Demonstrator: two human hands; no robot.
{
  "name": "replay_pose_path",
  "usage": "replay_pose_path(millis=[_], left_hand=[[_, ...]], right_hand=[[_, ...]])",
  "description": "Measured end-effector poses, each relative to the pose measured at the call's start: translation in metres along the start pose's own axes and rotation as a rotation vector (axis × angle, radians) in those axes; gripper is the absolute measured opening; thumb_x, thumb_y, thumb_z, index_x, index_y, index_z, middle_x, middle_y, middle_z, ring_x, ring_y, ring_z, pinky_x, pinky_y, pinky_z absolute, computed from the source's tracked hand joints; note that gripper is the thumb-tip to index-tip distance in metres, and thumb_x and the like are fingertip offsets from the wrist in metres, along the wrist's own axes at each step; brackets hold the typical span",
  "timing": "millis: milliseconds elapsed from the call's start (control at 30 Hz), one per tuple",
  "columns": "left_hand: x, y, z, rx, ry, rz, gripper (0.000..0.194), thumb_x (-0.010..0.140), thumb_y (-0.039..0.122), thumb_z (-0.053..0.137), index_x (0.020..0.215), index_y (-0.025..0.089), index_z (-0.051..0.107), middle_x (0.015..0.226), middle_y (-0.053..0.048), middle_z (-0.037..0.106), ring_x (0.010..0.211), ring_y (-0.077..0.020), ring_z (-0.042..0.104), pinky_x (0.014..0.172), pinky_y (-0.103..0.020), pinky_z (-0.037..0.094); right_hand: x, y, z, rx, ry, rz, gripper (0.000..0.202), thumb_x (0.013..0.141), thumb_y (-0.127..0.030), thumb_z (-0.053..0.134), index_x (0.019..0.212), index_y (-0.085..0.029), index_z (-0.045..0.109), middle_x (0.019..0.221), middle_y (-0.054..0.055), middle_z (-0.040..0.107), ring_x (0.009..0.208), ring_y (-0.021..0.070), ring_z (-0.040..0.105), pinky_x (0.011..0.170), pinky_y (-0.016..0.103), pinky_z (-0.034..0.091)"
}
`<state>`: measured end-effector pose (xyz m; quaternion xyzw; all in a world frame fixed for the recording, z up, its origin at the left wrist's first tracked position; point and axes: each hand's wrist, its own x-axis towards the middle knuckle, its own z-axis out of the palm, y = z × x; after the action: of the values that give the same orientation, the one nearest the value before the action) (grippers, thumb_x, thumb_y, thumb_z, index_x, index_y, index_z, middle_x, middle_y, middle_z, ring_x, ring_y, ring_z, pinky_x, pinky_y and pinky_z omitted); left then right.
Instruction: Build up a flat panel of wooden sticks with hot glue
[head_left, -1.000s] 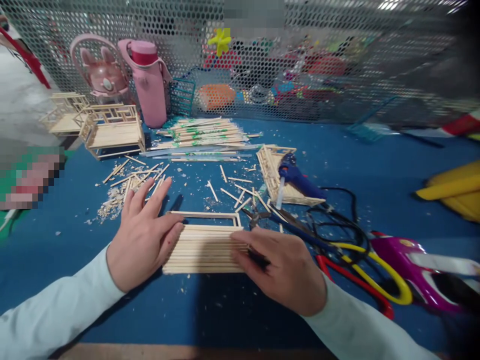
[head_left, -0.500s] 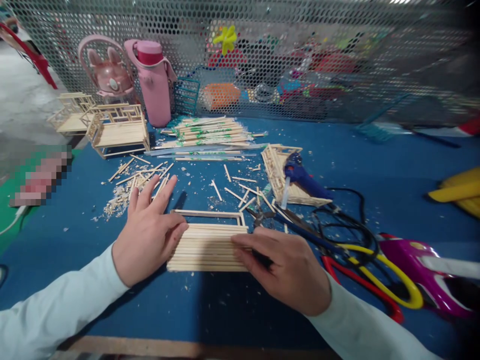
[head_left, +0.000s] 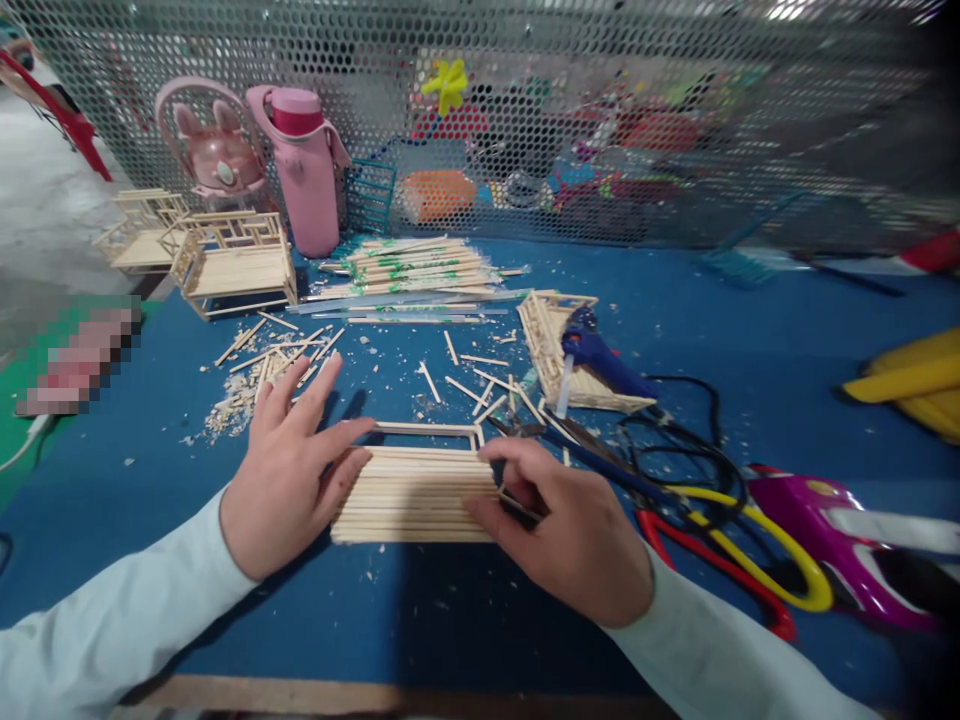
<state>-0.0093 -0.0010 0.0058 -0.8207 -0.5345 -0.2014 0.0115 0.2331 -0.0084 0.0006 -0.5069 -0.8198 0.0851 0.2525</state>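
A flat panel of pale wooden sticks point(head_left: 412, 495) laid side by side rests on the blue table, with a narrow stick frame point(head_left: 424, 430) along its far edge. At the panel's left edge is my left hand point(head_left: 289, 470), fingers spread, its thumb and forefinger touching the corner. My right hand point(head_left: 562, 530) holds the panel's right edge, thumb on top and forefinger at the far corner, the other fingers curled and partly hidden. Just beyond lie loose cut sticks point(head_left: 469, 385) and a blue glue gun point(head_left: 600, 360) leaning on a small stick-built piece point(head_left: 544, 350).
Stick-built miniature benches point(head_left: 236, 270) stand at the back left near a pink bottle point(head_left: 304, 180). Packets of wrapped sticks point(head_left: 420, 265) lie behind. Yellow-and-red-handled cutters point(head_left: 814, 590), a black cable point(head_left: 720, 430) and a purple object point(head_left: 817, 500) crowd the right. Perforated metal point(head_left: 570, 220) borders the back.
My right forefinger has moved up to the panel's far right corner, away from the thumb. My left forefinger has stretched out over the frame's left end. The panel has hardly moved.
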Motion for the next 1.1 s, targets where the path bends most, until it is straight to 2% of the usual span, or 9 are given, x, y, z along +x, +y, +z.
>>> replay_pose_path(millis=[67, 133, 267, 367, 667, 800, 933, 1100], left_hand=[[-0.005, -0.003, -0.002, -0.030, 0.047, -0.045, 0.033, 0.083, 0.036, 0.048, 0.104, 0.016, 0.063, 0.121, -0.016, 0.053, 0.115, -0.0312, 0.045, 0.095, -0.048, 0.036], [-0.012, -0.007, -0.004, -0.040, 0.022, -0.117, 0.037, 0.081, 0.044, 0.049, 0.100, 0.015, 0.064, 0.099, -0.012, 0.063, 0.095, -0.0270, 0.057, 0.083, -0.043, 0.043], [-0.022, -0.009, -0.008, -0.034, -0.135, -0.184, 0.038, 0.082, 0.050, 0.044, 0.090, 0.021, 0.067, 0.078, -0.005, 0.067, 0.075, -0.0235, 0.061, 0.067, -0.036, 0.041], [-0.023, -0.008, -0.009, -0.070, -0.195, -0.182, 0.036, 0.083, 0.049, 0.043, 0.085, 0.023, 0.068, 0.077, -0.004, 0.069, 0.071, -0.0214, 0.062, 0.064, -0.034, 0.039], [-0.021, -0.001, -0.010, -0.167, -0.226, -0.166, 0.027, 0.086, 0.034, 0.044, 0.078, 0.025, 0.069, 0.074, 0.000, 0.071, 0.067, -0.0164, 0.061, 0.068, -0.034, 0.034], [-0.021, 0.001, -0.013, -0.067, -0.159, -0.185, 0.025, 0.084, 0.038, 0.048, 0.078, 0.023, 0.067, 0.075, -0.001, 0.069, 0.070, -0.0184, 0.059, 0.069, -0.036, 0.033], [-0.022, 0.001, -0.013, 0.046, -0.080, -0.172, 0.028, 0.082, 0.042, 0.050, 0.092, 0.021, 0.066, 0.078, -0.004, 0.067, 0.074, -0.0216, 0.058, 0.069, -0.037, 0.033], [-0.023, 0.001, -0.011, 0.034, -0.082, -0.134, 0.028, 0.084, 0.039, 0.048, 0.095, 0.021, 0.065, 0.077, -0.004, 0.067, 0.073, -0.0204, 0.057, 0.068, -0.036, 0.034]], right_hand=[[0.001, -0.002, -0.001, -0.045, -0.016, 0.153, 0.033, 0.069, -0.035, 0.063, 0.094, -0.017, 0.052, 0.052, -0.008, 0.047, 0.040, 0.0089, 0.049, 0.042, 0.020, 0.037], [0.002, -0.003, -0.002, -0.081, -0.042, 0.233, 0.037, 0.065, -0.040, 0.065, 0.091, -0.019, 0.050, 0.052, -0.009, 0.047, 0.040, 0.0089, 0.048, 0.042, 0.020, 0.036], [0.001, -0.003, -0.003, -0.127, -0.086, 0.226, 0.030, 0.068, -0.046, 0.061, 0.082, -0.022, 0.051, 0.050, -0.009, 0.048, 0.039, 0.0097, 0.049, 0.041, 0.021, 0.034], [-0.001, -0.001, -0.004, -0.148, -0.071, 0.193, 0.030, 0.071, -0.046, 0.059, 0.086, -0.022, 0.053, 0.051, -0.007, 0.051, 0.041, 0.0103, 0.052, 0.042, 0.021, 0.035], [-0.003, 0.005, 0.000, -0.152, -0.046, 0.083, 0.032, 0.079, -0.049, 0.050, 0.093, -0.020, 0.055, 0.049, -0.007, 0.050, 0.040, 0.0106, 0.052, 0.038, 0.022, 0.036], [-0.001, 0.006, 0.001, -0.142, -0.032, 0.088, 0.035, 0.078, -0.053, 0.049, 0.093, -0.021, 0.052, 0.049, -0.007, 0.051, 0.037, 0.0106, 0.051, 0.036, 0.023, 0.035], [-0.002, 0.006, 0.001, -0.143, -0.028, 0.126, 0.037, 0.076, -0.054, 0.052, 0.092, -0.021, 0.049, 0.050, -0.007, 0.051, 0.037, 0.0114, 0.051, 0.037, 0.023, 0.036], [-0.002, 0.005, 0.000, -0.160, -0.039, 0.125, 0.036, 0.076, -0.054, 0.050, 0.091, -0.022, 0.048, 0.050, -0.007, 0.052, 0.037, 0.0119, 0.052, 0.037, 0.023, 0.036]])
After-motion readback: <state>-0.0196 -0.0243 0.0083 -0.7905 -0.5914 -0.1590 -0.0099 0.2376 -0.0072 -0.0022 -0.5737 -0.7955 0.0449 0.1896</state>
